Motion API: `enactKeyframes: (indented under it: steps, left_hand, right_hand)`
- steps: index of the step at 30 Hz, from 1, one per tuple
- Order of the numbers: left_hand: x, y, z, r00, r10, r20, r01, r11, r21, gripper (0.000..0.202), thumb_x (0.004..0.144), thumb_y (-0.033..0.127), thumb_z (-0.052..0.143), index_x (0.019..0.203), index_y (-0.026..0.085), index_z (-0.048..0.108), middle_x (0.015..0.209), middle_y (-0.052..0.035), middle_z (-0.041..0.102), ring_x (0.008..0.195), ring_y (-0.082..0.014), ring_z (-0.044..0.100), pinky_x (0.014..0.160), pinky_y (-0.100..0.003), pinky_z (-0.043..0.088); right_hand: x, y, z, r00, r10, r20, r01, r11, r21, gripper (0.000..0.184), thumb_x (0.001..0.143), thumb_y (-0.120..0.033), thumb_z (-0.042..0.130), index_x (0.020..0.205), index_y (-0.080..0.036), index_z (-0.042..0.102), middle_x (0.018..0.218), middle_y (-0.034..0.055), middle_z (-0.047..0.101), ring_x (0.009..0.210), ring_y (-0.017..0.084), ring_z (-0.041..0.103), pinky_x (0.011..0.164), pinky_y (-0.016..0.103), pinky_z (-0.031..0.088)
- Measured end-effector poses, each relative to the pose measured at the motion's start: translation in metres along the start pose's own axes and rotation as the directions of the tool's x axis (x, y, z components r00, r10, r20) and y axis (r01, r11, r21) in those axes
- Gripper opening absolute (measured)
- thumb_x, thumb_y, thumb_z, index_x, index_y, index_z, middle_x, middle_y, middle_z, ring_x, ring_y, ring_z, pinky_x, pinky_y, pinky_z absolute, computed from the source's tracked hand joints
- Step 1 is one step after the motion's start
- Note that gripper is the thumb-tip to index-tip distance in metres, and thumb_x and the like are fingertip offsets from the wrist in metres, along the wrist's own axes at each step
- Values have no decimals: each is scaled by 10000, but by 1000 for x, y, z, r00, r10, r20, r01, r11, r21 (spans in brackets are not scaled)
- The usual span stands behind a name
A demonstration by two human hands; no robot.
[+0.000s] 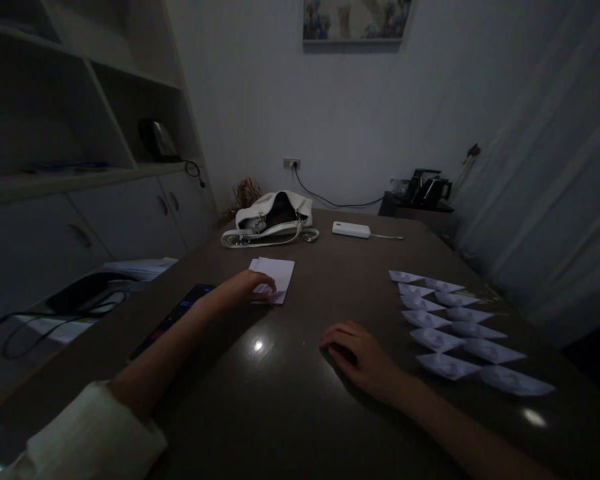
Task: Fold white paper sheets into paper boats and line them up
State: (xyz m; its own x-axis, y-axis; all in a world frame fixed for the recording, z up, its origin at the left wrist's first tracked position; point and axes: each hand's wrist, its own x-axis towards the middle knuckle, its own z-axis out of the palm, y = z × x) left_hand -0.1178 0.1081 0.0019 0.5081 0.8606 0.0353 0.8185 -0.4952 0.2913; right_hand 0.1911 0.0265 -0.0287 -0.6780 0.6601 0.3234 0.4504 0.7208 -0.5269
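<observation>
A small stack of white paper (279,270) lies on the table in front of my left hand (250,290). The fingers of that hand are bent over the near edge of the stack, pinching at the top sheet; the fingertips are a little blurred. My right hand (357,357) rests on the tabletop to the right, its fingers loosely curved and the thumb apart, holding nothing. Several folded white paper boats (437,340) stand in two columns beyond it on the right. Beneath my left forearm, partly covered, is a dark phone (173,320) with its screen lit.
A white handbag (275,217) with its strap sits at the far side of the brown table (300,413). Right of the bag lies a white power bank (351,230) with a short cable. Shelves (100,120) stand on the left, and a black kettle (433,192) stands behind the table.
</observation>
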Motion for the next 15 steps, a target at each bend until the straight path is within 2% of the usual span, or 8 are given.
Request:
enactKeyframes:
  steps: [4, 5, 7, 9, 10, 11, 13, 15]
  left_hand:
    - [-4, 8, -1, 991, -82, -104, 90, 994, 67, 219, 891, 278, 496, 989, 174, 662, 954, -85, 707, 874, -214, 647, 763, -271, 447]
    - [-5, 16, -1, 982, -110, -153, 125, 988, 90, 230, 897, 261, 474, 996, 158, 655, 937, -103, 702, 868, -229, 643, 765, -294, 447]
    - [-8, 37, 2, 950, -148, -275, 190, 973, 132, 283, 924, 212, 383, 1065, 119, 609, 1038, -166, 656, 958, -274, 607, 830, -373, 426]
    - [-11, 67, 10, 942, -108, -317, 167, 972, 164, 263, 926, 226, 389, 1025, 127, 612, 1059, -168, 641, 1026, -292, 569, 898, -407, 391]
    - [-13, 82, 15, 950, -61, -308, 121, 976, 179, 236, 924, 245, 414, 987, 152, 622, 1025, -142, 655, 1002, -276, 581, 896, -391, 398]
    - [-16, 98, 21, 962, 20, -274, 37, 979, 199, 237, 931, 267, 416, 952, 160, 626, 951, -127, 673, 920, -263, 610, 842, -376, 427]
    - [-22, 123, 33, 983, 105, -149, -81, 984, 157, 267, 951, 308, 392, 941, 174, 623, 797, -95, 689, 720, -226, 637, 673, -317, 457]
    - [-29, 137, 40, 987, 139, -81, -136, 990, 36, 251, 948, 345, 418, 993, 193, 612, 756, -72, 696, 658, -203, 641, 590, -270, 437]
  right_hand:
    - [-1, 1, 2, 1000, 18, 12, -18, 1000, 10, 200, 855, -102, 484, 976, -197, 612, 1005, 61, 624, 959, 189, 559, 858, 346, 439]
    - [-1, 1, 3, 999, 32, 2, -32, 999, 18, 223, 853, -111, 491, 1025, -201, 599, 1029, 66, 622, 978, 193, 559, 872, 357, 438]
    - [-2, 4, 6, 994, 85, -69, -82, 995, 51, 370, 842, -147, 528, 1204, -219, 510, 1101, 78, 606, 1000, 198, 563, 894, 380, 439]
    - [-3, 5, 6, 972, 169, -161, -153, 982, 110, 616, 822, -192, 578, 1378, -240, 317, 1127, 88, 599, 939, 191, 590, 863, 382, 465]
    - [-3, 5, 6, 960, 210, -186, -185, 973, 139, 713, 811, -206, 598, 1421, -249, 232, 1109, 85, 609, 886, 186, 605, 830, 375, 481]
    - [-2, 5, 4, 953, 236, -190, -207, 966, 157, 751, 800, -212, 612, 1433, -257, 209, 1081, 78, 623, 848, 184, 613, 803, 370, 491]
    - [-1, 4, -2, 961, 234, -148, -212, 966, 151, 630, 780, -182, 618, 1360, -260, 385, 1022, 63, 655, 849, 195, 623, 793, 367, 491]
    - [1, 3, -9, 975, 204, -92, -192, 973, 129, 388, 746, -109, 595, 1114, -229, 621, 974, 58, 676, 893, 207, 622, 815, 365, 478]
